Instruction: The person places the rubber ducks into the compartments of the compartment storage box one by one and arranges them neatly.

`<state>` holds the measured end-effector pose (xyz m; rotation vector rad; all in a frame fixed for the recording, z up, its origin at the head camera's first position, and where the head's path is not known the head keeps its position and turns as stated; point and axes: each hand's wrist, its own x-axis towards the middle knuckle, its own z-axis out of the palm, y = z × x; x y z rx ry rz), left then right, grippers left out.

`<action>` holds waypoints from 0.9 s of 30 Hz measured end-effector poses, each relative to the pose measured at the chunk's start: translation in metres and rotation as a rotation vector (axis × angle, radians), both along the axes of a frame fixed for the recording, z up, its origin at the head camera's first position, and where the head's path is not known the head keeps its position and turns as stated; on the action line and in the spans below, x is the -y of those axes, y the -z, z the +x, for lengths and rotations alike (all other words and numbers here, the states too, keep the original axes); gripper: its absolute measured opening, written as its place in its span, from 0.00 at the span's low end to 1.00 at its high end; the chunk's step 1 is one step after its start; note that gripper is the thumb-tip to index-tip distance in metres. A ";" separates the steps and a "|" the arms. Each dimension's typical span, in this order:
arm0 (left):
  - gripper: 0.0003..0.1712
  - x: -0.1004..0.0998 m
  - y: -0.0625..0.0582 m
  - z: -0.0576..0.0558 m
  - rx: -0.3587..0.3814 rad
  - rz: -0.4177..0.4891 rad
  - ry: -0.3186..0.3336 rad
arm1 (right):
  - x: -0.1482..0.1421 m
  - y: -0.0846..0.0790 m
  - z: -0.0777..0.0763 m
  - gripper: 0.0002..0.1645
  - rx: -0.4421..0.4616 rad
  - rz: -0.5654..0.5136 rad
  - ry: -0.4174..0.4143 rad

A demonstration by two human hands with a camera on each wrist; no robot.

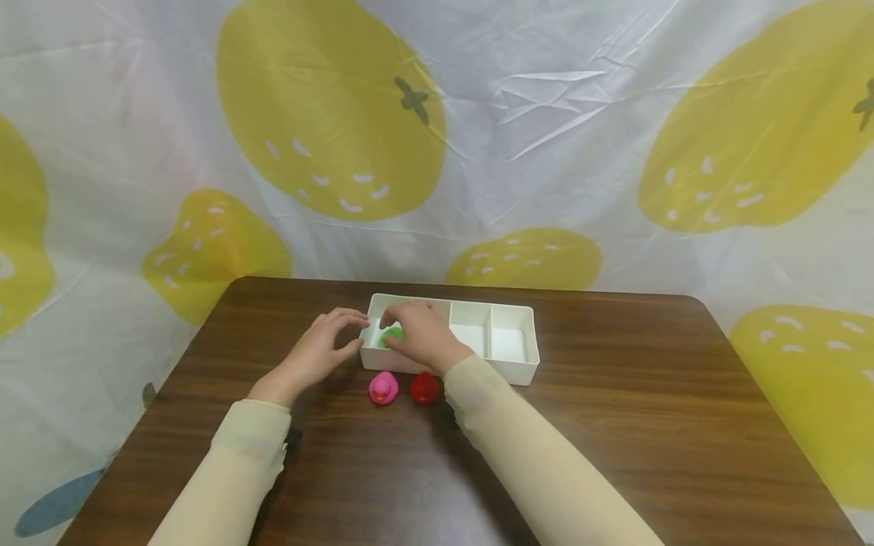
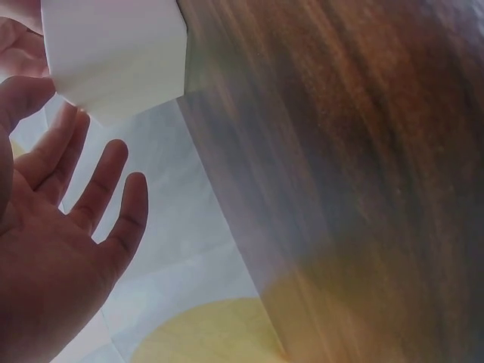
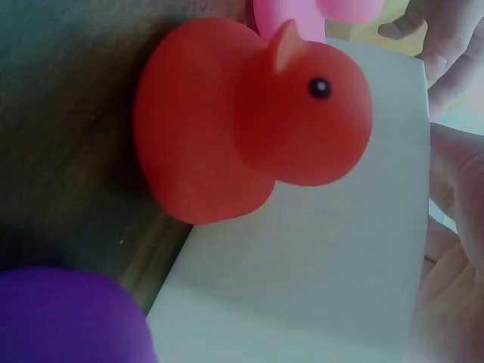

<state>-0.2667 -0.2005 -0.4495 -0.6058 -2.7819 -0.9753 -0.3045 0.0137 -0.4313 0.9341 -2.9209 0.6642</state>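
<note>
Wood runs wide along our table (image 1: 683, 417) from the white tray (image 1: 515, 371) to the right edge, while behind the tray we have just a narrow strip before the far edge. Inside the tray's left end lies a green object (image 1: 392, 334), and our right hand (image 1: 425, 334) reaches over the near rim with its thumb and forefinger on either side of it; whether they grasp it, we cannot tell. Our left hand (image 1: 315, 354) is relaxed and holds nothing, its fingers spread and fingertips right by the tray's left end, with more wood between that wrist and the table's left edge. Along the near wall we find a pink duck (image 1: 383, 388) close to the left corner and a red duck (image 1: 425, 388) just right of it, so room under our right forearm is tight. A rounded purple object (image 3: 68, 321) stands near the red duck.
</note>
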 end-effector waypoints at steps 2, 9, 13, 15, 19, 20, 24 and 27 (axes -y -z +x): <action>0.18 0.001 0.001 0.000 0.001 -0.002 -0.001 | -0.001 0.001 0.000 0.14 0.001 -0.022 -0.012; 0.18 0.000 0.002 -0.001 0.000 -0.001 0.002 | -0.009 0.002 0.002 0.14 -0.034 -0.097 -0.068; 0.18 -0.001 0.003 -0.002 -0.010 -0.004 0.008 | -0.014 -0.001 0.006 0.14 -0.051 -0.139 -0.091; 0.18 -0.001 0.003 -0.002 -0.017 -0.005 0.011 | -0.017 -0.003 0.009 0.14 -0.067 -0.163 -0.101; 0.18 0.000 0.002 -0.002 -0.019 -0.013 0.013 | -0.021 -0.006 0.018 0.13 -0.108 -0.198 -0.110; 0.18 0.000 0.002 -0.002 -0.017 -0.014 0.012 | -0.022 -0.006 0.020 0.13 -0.116 -0.203 -0.109; 0.18 0.001 0.002 -0.002 -0.005 -0.021 0.001 | -0.027 -0.006 0.029 0.12 -0.152 -0.215 -0.099; 0.19 0.002 0.001 -0.003 0.005 -0.023 -0.003 | -0.032 -0.005 0.033 0.11 -0.193 -0.230 -0.092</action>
